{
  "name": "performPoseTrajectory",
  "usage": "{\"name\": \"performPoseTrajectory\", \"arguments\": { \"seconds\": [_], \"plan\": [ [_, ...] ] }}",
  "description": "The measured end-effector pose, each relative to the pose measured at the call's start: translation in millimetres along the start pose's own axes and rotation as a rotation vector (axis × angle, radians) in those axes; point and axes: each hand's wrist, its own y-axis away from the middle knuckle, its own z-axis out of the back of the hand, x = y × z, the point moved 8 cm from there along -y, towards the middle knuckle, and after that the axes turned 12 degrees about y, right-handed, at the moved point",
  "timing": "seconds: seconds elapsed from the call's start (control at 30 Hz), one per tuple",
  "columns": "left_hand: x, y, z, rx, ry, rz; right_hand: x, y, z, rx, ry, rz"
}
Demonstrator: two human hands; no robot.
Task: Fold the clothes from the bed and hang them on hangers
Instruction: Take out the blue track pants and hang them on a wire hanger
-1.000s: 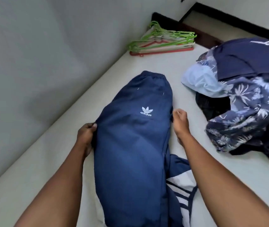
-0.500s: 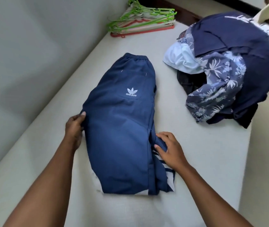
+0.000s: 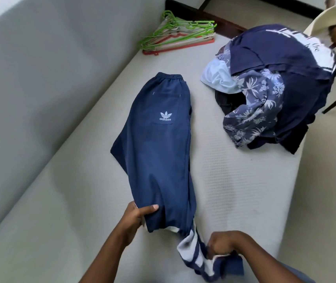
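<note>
My worry from here is the fold going crooked. The striped cuff is bunched at 5 o'clock, and if I pull it across unevenly the legs will likely slip out of line and the trousers will need straightening. Too hard a tug could also drag the waistband end askew on the bed.

My right hand, nearest at 5 o'clock, is curled tight round that bunched cuff. My left hand, at about 7 o'clock, pinches the lower left edge of the trousers, thumb on top.

The trousers lie flat up the middle of the bed, waistband toward 12. Farther off, the clothes pile sits at 1 o'clock, apart from them. The hangers are stacked at 12 by the wall, a long reach away, I judge.
</note>
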Motion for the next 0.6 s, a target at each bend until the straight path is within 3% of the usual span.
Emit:
{"name": "performPoseTrajectory", "arguments": {
  "seconds": [0.07, 0.17, 0.27, 0.43, 0.6],
  "plan": [
    [-0.8, 1.4, -0.6, -0.013, -0.068, -0.024, -15.3, -7.9, 11.3, -0.179, -0.04, -0.049],
    [-3.0, 6.0, 0.0, -0.048, -0.101, -0.114, -14.9, 5.5, 63.8, -0.696, -0.399, 0.021],
    [-3.0, 8.5, -1.7, -0.088, 0.033, -0.154, 17.1, -3.7, 89.0, -0.686, -0.808, 0.145],
    [-6.1, 9.0, -16.5, -0.101, 0.174, -0.196, 47.0, -20.9, 110.6, -0.707, -0.81, 0.19],
    [7.5, 0.2, -24.6, -0.044, 0.32, -0.064, -13.9, 10.1, 129.9, -1.052, -1.08, 0.138]
  ]
}}
